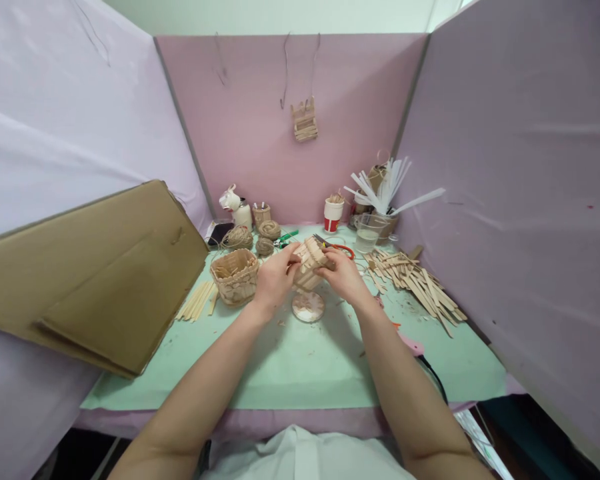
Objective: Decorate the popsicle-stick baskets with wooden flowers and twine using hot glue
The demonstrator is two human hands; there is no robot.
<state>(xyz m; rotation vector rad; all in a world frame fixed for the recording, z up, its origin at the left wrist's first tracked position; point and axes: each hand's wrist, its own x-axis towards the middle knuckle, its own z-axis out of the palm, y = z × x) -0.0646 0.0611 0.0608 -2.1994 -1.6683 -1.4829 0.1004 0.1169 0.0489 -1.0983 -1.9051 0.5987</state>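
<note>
Left hand (275,277) and right hand (344,273) hold a small stick-built wooden piece (310,261) between them.

The fingers of each hand are closed in a narrow pinch on opposite sides of the piece, which is tilted above the middle of a green-covered table (300,380). A large brown cardboard sheet (95,280) leans at the left. A loose pile of flat wooden sticks (425,287) lies at the right. A woven basket (235,288) with sticks inside stands near the left hand. Behind the hands are a clear plastic cup (367,239) holding liquid, a red and white paper cup (333,217) and balls of twine (269,230). A small round dish (308,308) lies just below the piece. Scissors (349,252) with red handles lie partly hidden behind the right hand.
</note>
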